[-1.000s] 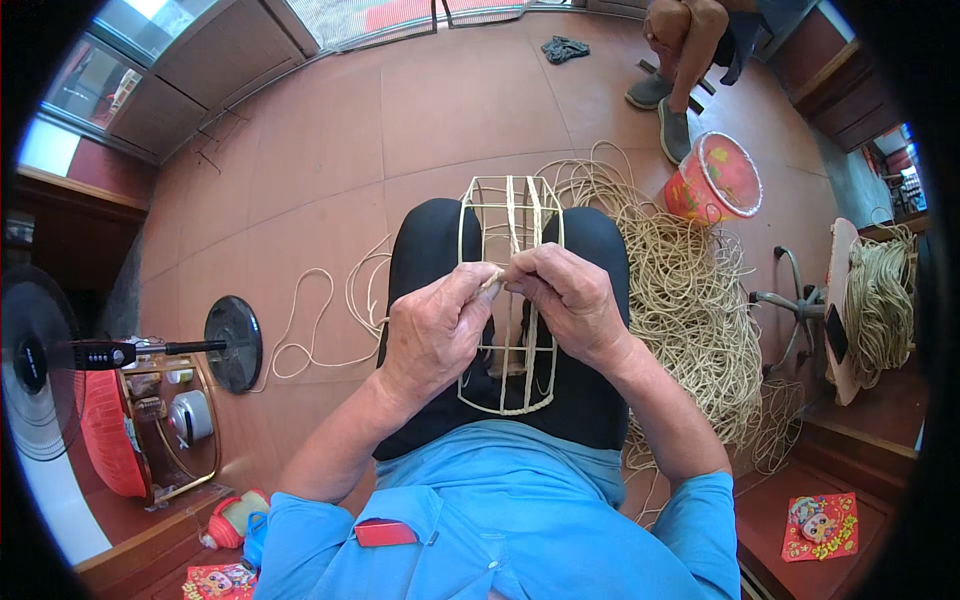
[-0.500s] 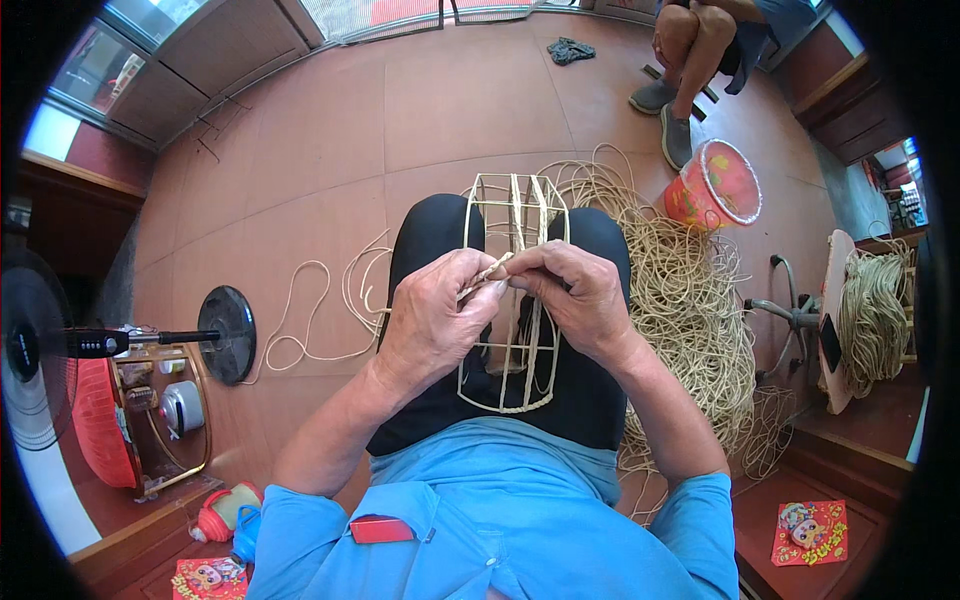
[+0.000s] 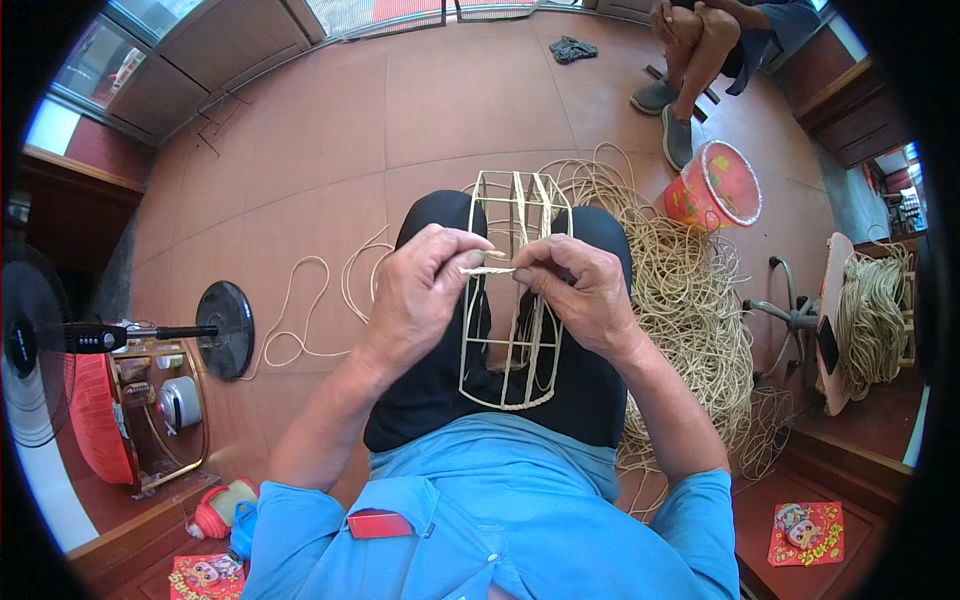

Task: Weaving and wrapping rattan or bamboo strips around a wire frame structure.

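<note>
A light basket-like frame (image 3: 506,404) of thin bars, partly wrapped with pale cord, rests lengthwise on my thighs. Above its middle, my left hand (image 3: 418,290) pinches a short length of twisted straw-coloured cord (image 3: 487,270), with a loose end sticking out near the fingertips. My right hand (image 3: 575,285) grips the other side of this cord between thumb and forefinger. The stretch between both hands runs nearly level. Whether the cord is tied to the frame is hidden by my fingers.
A large heap of loose cord (image 3: 690,330) covers the floor by my right leg, beside a red bucket (image 3: 715,190). A person's shoes (image 3: 677,135) are beyond it. Coiled cord (image 3: 873,315) sits at far right. Left are a fan base (image 3: 226,330) and trailing cord (image 3: 322,290).
My hands have drawn slightly apart, the left one shifting left. The cord between them, slanted before, is now almost level and more exposed.
</note>
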`<move>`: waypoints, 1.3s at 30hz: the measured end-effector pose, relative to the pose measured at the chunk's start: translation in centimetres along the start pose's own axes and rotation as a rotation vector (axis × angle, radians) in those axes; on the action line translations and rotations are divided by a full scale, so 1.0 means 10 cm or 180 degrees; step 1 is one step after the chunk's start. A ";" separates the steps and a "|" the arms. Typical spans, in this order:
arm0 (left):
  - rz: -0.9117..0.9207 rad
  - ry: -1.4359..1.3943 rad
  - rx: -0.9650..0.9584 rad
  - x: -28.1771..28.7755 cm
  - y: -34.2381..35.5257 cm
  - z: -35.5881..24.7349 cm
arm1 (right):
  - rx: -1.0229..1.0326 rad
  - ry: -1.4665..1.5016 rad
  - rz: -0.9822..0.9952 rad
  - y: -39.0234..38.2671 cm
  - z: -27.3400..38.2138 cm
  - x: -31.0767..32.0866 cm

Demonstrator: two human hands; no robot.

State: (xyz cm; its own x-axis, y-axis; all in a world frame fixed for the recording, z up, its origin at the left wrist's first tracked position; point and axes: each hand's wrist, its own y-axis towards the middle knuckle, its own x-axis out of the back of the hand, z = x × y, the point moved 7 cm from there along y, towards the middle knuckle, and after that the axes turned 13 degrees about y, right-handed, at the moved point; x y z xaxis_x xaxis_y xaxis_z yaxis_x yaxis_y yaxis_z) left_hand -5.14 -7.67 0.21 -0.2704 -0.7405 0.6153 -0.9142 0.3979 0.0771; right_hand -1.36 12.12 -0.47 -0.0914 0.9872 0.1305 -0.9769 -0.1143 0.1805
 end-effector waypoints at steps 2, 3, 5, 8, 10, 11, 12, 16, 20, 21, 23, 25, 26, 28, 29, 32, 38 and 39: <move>-0.0159 0.0102 -0.0137 -0.06 -0.04 -0.06 | -0.0066 0.0084 -0.0040 0.00 -0.02 0.00; -0.0143 0.0027 -0.0133 -0.09 -0.06 -0.07 | -0.0096 0.0091 -0.0065 -0.01 -0.02 0.01; -0.0183 -0.0118 -0.0167 -0.14 -0.08 -0.05 | -0.0129 0.0087 -0.0090 -0.01 -0.03 0.01; -0.0236 -0.0398 -0.0057 -0.18 -0.11 -0.01 | -0.0235 0.0111 -0.0117 -0.02 -0.08 0.02; -0.0207 -0.0393 0.0024 -0.18 -0.13 -0.03 | -0.0276 0.0171 -0.0105 -0.02 -0.11 0.02; -0.0176 -0.0374 0.0112 -0.18 -0.14 -0.01 | -0.0276 0.0167 -0.0105 -0.02 -0.10 0.01; -0.0176 -0.0377 0.0111 -0.19 -0.15 -0.01 | -0.0287 0.0160 -0.0103 -0.01 -0.08 0.01; -0.0227 -0.0575 0.0199 -0.25 -0.17 0.04 | -0.0237 0.0178 -0.0111 -0.01 -0.08 0.01; -0.0512 -0.0064 -0.0331 -0.22 -0.17 -0.09 | -0.0168 0.0222 -0.0142 -0.01 -0.09 0.01; -0.0514 -0.0064 -0.0328 -0.23 -0.18 -0.08 | -0.0201 0.0262 -0.0144 -0.01 -0.09 0.01; -0.0550 -0.0310 -0.0223 -0.27 -0.18 -0.02 | -0.0236 0.0298 -0.0149 -0.01 -0.09 0.01; -0.0534 -0.0419 -0.0171 -0.29 -0.19 -0.01 | -0.0359 0.0277 -0.0119 -0.02 -0.11 0.01; -0.0520 -0.0522 -0.0115 -0.30 -0.19 0.01 | -0.0361 0.0275 -0.0120 -0.02 -0.11 0.02; -0.0486 -0.0742 -0.0047 -0.37 -0.19 0.09 | -0.0323 0.0225 -0.0109 -0.01 -0.08 0.02; -0.0456 -0.0955 0.0022 -0.39 -0.18 0.12 | -0.0323 0.0230 -0.0105 -0.01 -0.10 0.01; -0.0812 -0.0666 -0.0270 -0.33 -0.14 0.00 | -0.0304 0.0278 -0.0081 -0.01 -0.14 0.01; -0.0682 -0.0134 -0.0132 -0.33 -0.17 -0.05 | -0.0225 0.0224 -0.0066 -0.01 -0.11 0.01; -0.0678 -0.0129 -0.0128 -0.33 -0.17 -0.06 | -0.0222 0.0232 -0.0058 -0.01 -0.11 0.01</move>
State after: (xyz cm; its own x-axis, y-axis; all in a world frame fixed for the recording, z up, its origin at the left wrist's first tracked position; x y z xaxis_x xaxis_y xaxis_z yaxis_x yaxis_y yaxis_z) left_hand -2.53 -5.60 -1.50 -0.0850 -0.8310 0.5498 -0.9394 0.2507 0.2337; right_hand -1.51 12.36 -1.50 -0.0848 0.9948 0.0562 -0.9894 -0.0908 0.1134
